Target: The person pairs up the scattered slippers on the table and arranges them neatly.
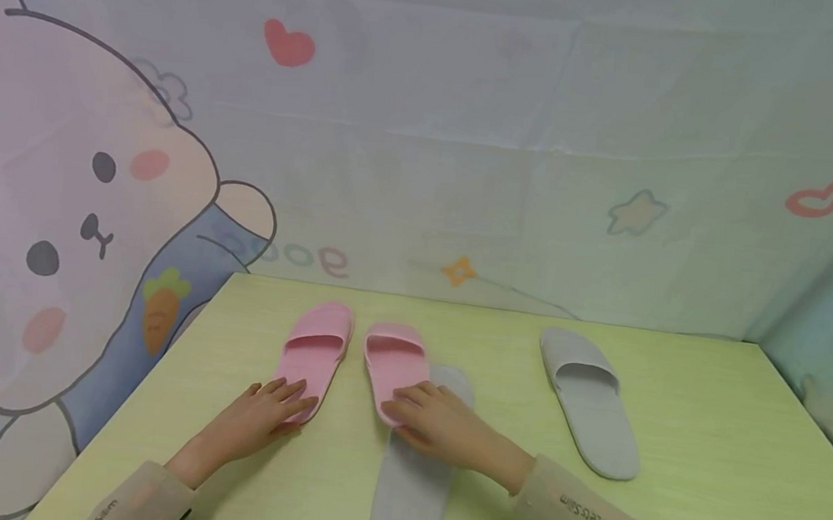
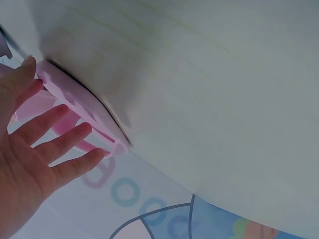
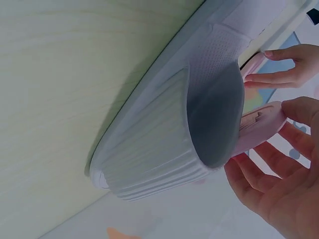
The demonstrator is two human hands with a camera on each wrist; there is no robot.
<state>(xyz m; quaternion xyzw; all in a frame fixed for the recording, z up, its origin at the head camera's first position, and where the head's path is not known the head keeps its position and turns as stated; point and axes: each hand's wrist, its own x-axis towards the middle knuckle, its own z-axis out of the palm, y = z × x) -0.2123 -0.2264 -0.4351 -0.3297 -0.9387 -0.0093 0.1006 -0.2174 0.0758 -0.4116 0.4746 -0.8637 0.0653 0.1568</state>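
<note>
At the bottom of the head view, a pale left sleeve (image 1: 145,502) in the left corner and a pale right sleeve (image 1: 591,515) with small dark letters toward the right corner. In the bottom middle, a near gray slipper (image 1: 412,494) on the yellow-green bench (image 1: 729,457), heel toward the bottom edge, middle part hidden by the right hand (image 1: 441,426); big ribbed band plain to see in the middle of the right wrist view. Just left of the lower middle, the left hand (image 1: 250,420) at the heel of the left pink slipper (image 1: 311,359), grip narrow there, with thumb and pointer finger at the heel's edge and the other fingers spread loose. Close to the center of the frame, the right hand's grip holding the heel of the right pink slipper (image 1: 398,371), thumb on one side, fingers on the other. Both pink slippers side by side with a gap, toes toward the top. Hard to tell, touching or not, for the right pink slipper and the near gray slipper. Farther right, well apart, a far gray slipper (image 1: 593,403), toe tipped toward the upper left. Behind everything, across the top, a light cloth wall (image 1: 433,169) with a big bunny (image 1: 76,277) at left, red hearts (image 1: 289,44) up high, and a star (image 1: 637,213) at right.
</note>
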